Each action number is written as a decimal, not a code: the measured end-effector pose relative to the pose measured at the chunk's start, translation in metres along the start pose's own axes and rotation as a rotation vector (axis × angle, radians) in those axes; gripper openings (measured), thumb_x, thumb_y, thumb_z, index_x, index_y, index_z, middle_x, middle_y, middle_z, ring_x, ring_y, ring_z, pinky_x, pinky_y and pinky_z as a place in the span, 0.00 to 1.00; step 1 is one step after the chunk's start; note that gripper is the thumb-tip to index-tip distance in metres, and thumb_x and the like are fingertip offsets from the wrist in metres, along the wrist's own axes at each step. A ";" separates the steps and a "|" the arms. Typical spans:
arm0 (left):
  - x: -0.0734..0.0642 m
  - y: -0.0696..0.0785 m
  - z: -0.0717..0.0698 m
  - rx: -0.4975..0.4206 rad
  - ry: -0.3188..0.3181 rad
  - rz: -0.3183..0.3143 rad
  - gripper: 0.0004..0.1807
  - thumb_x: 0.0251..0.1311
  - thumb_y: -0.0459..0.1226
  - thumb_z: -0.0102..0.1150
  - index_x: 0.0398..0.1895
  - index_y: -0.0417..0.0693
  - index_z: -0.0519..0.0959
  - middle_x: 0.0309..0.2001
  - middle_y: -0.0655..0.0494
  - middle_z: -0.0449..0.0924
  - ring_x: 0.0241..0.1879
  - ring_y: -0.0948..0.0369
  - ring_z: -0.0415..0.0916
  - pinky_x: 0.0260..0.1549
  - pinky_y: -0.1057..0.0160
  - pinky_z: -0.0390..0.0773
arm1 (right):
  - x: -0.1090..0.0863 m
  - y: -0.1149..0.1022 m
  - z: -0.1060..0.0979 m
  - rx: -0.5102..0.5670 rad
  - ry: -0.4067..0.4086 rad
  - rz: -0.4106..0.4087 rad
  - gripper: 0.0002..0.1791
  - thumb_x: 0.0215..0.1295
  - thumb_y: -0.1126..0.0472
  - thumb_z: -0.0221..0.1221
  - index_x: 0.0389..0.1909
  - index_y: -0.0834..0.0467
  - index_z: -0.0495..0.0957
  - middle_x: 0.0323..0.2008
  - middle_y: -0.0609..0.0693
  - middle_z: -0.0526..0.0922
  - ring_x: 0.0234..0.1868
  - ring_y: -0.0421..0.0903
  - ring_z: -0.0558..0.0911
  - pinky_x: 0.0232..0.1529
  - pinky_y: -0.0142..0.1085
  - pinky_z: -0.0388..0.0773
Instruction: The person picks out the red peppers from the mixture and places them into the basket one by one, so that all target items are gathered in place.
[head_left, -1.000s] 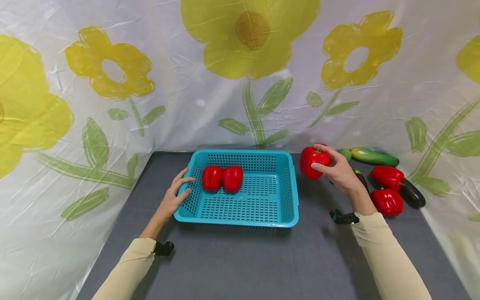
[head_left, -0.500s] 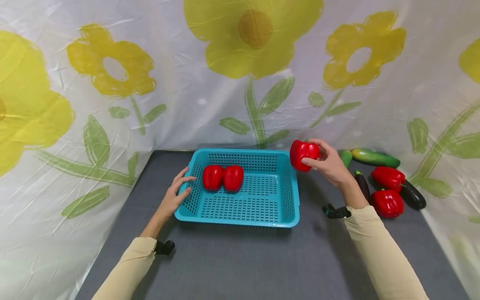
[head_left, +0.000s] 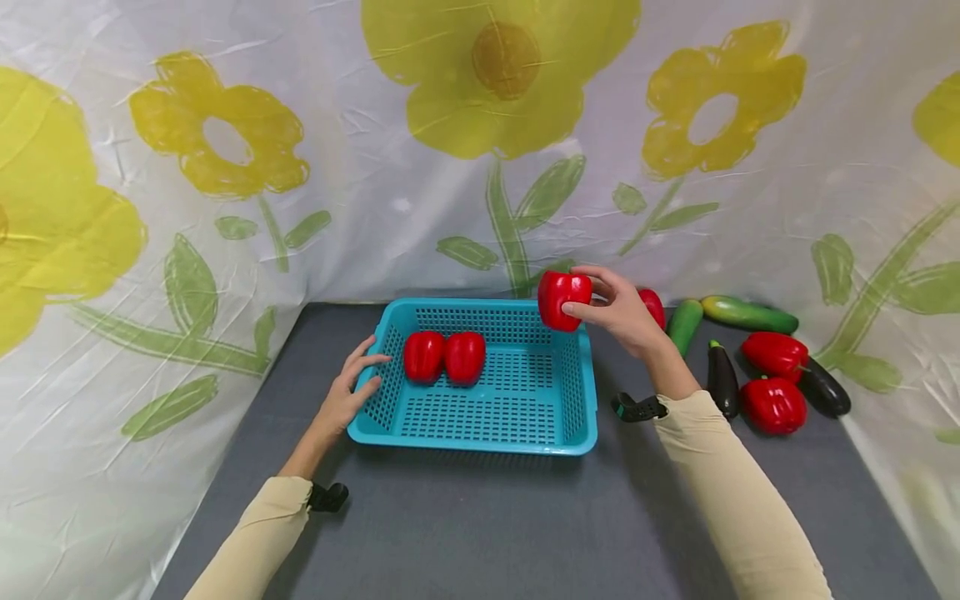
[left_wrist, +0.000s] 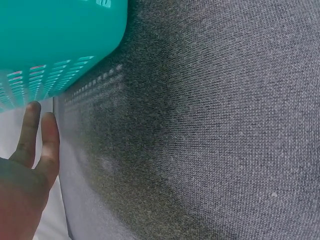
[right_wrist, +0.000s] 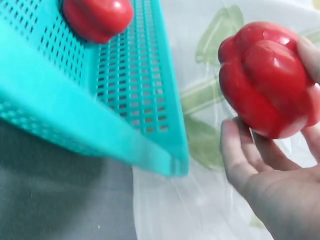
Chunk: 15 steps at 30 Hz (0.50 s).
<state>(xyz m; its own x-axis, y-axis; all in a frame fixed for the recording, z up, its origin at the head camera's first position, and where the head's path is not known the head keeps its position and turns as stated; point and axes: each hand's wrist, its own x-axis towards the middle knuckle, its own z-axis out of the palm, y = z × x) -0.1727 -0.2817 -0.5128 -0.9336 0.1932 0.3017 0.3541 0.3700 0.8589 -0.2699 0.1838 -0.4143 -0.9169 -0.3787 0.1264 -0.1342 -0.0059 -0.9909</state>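
My right hand grips a shiny red bell pepper between thumb and fingers, above the back right corner of a turquoise mesh basket. In the right wrist view the held bell pepper hangs off to one side of the basket rim. Two more red bell peppers lie side by side in the basket's left half. At the left rim rests my left hand, its fingers spread and relaxed. Two of its fingers show beside the basket wall in the left wrist view.
On the right of the dark table lie several vegetables: red bell peppers, eggplants and green cucumbers. Another red bell pepper sits partly hidden behind the right hand. A flowered sheet hangs behind the table.
My right hand has carried the bell pepper leftward and slightly up, from right of the basket to above its back right corner. The left hand and the basket stay where they were.
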 end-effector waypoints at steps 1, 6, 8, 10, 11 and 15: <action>0.000 -0.001 0.000 0.004 0.001 0.001 0.18 0.71 0.25 0.52 0.62 0.32 0.73 0.78 0.39 0.47 0.75 0.38 0.43 0.62 0.26 0.50 | 0.001 0.000 0.002 0.001 0.005 0.004 0.36 0.66 0.67 0.65 0.73 0.61 0.63 0.66 0.59 0.70 0.61 0.58 0.72 0.51 0.48 0.80; 0.000 -0.005 -0.001 0.016 0.003 0.002 0.17 0.73 0.28 0.52 0.63 0.35 0.74 0.79 0.43 0.48 0.75 0.41 0.44 0.63 0.26 0.50 | 0.005 -0.003 0.014 0.011 0.018 0.048 0.34 0.66 0.66 0.67 0.70 0.60 0.64 0.64 0.59 0.72 0.61 0.57 0.72 0.53 0.52 0.78; -0.001 -0.005 -0.001 0.018 0.004 0.003 0.17 0.73 0.28 0.52 0.63 0.36 0.74 0.79 0.43 0.48 0.75 0.42 0.43 0.63 0.26 0.49 | 0.006 -0.003 0.018 0.004 0.009 0.061 0.33 0.66 0.66 0.67 0.70 0.60 0.65 0.64 0.59 0.71 0.60 0.58 0.73 0.54 0.54 0.77; -0.001 -0.005 -0.001 0.016 0.004 0.005 0.18 0.73 0.28 0.51 0.63 0.36 0.74 0.79 0.43 0.48 0.75 0.41 0.43 0.63 0.26 0.50 | 0.007 -0.003 0.022 -0.007 -0.002 0.070 0.33 0.66 0.66 0.67 0.69 0.60 0.65 0.65 0.58 0.70 0.59 0.59 0.73 0.54 0.56 0.76; -0.001 -0.005 -0.001 0.017 0.003 0.008 0.18 0.73 0.28 0.51 0.63 0.36 0.74 0.79 0.42 0.48 0.76 0.42 0.43 0.63 0.26 0.49 | 0.007 -0.002 0.024 -0.013 -0.008 0.074 0.33 0.67 0.66 0.66 0.70 0.61 0.66 0.66 0.58 0.70 0.59 0.60 0.73 0.53 0.56 0.76; -0.001 -0.002 -0.001 0.015 0.001 0.002 0.17 0.73 0.27 0.52 0.63 0.36 0.74 0.79 0.42 0.47 0.76 0.42 0.42 0.63 0.26 0.48 | 0.007 -0.001 0.032 -0.026 -0.014 0.087 0.33 0.66 0.66 0.67 0.70 0.62 0.66 0.66 0.58 0.69 0.59 0.61 0.72 0.52 0.54 0.77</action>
<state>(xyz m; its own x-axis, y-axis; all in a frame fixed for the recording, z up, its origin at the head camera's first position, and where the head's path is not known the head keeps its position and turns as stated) -0.1726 -0.2832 -0.5148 -0.9331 0.1931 0.3034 0.3564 0.3831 0.8522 -0.2640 0.1513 -0.4135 -0.9203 -0.3892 0.0388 -0.0637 0.0514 -0.9966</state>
